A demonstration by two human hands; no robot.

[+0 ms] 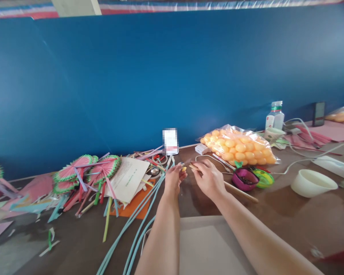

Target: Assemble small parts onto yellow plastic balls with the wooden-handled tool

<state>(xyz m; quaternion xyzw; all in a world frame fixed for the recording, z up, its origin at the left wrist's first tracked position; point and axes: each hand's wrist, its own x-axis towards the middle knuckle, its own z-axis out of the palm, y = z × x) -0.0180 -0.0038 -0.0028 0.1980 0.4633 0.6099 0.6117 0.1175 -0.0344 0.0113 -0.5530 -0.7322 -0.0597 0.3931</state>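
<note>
Far left of the table [83, 252]: pleated pink-and-green paper fans [104, 168], paper strips lying over and around them. Next, a printed sheet [129, 177], partly over an orange sheet [136, 204]. Light-blue cords [114, 244] run from near the left hand down to the bottom edge. A white upright rectangle [170, 139] stands behind the hands near the blue partition [172, 76]; its face is pixelated.

Left hand [174, 178]: pinching a small silver-and-yellow piece [183, 167] at the fingertips, above the table. Too small to identify. Right hand [208, 175]: fingers closed on a wooden stick [242, 191]; tip points at the small piece, tail slopes down to the right. Can't tell if tip and piece touch.

Right of that: small white box [203, 149] beside a clear bag of orange balls [240, 147]. Purple cup [245, 178] with dark bits inside, just beside a yellow-green dish [264, 178]. Then clear bottles [274, 117], white bowl [312, 184], and a black phone [318, 114] upright near the partition.
</note>
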